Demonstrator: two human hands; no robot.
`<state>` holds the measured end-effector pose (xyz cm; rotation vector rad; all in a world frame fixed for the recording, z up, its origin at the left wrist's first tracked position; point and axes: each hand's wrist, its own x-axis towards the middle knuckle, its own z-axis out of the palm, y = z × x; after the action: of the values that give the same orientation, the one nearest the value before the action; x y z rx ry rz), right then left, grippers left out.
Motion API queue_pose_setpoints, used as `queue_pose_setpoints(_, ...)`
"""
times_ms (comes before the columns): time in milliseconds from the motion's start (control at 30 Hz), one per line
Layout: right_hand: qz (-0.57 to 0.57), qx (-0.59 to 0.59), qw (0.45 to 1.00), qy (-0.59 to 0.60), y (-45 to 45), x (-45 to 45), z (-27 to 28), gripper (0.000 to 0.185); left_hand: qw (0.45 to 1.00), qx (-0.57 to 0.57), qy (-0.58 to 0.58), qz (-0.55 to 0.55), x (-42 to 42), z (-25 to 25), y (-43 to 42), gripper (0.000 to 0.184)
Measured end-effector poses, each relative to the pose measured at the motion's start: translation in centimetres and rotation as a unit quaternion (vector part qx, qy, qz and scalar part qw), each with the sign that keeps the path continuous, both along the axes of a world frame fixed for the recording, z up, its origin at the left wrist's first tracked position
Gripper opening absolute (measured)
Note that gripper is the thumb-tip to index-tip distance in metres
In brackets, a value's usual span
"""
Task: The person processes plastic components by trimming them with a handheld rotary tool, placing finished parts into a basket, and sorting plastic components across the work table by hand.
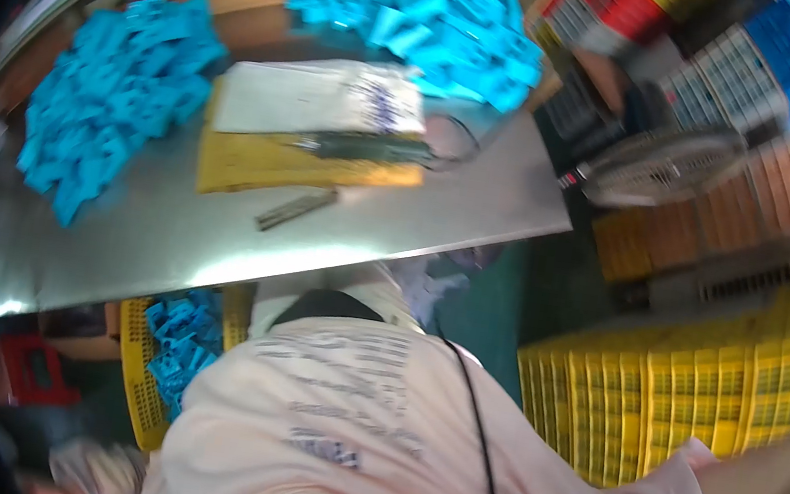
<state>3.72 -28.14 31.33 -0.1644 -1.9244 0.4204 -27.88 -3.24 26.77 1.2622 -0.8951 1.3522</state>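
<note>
Neither of my hands shows. My right forearm [782,478] runs out past the right edge, and at the lower left there is only blurred cloth and a bit of skin. Before me stands a metal-topped table [154,238]. On it lies a yellow sheet or envelope [255,167] with a white marked packet [285,98] on top. A dark tool with a looped cord [358,148] rests across them, its kind too blurred to tell. A short metal strip [296,210] lies in front. Blue plastic-looking pieces form a left pile [119,92] and a back pile [446,27].
A yellow basket [131,367] with blue pieces [184,344] stands under the table's front edge, near a red stool [40,369]. To the right are stacked yellow crates [688,389], a fan [663,169], and further crates [732,77] behind.
</note>
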Motion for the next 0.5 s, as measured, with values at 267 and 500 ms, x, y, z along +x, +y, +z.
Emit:
queue_pose_setpoints(267,0.234,0.097,0.954,0.16,6.6,3.1,2.1,0.033,0.72,0.28,0.226,0.593,5.0,6.4,11.0,0.024)
queue_pose_setpoints(500,-0.118,0.045,0.983,-0.13,23.2,-13.6,-5.6,0.03,0.417,0.376,0.25,0.789,12.4,5.8,24.5,0.017)
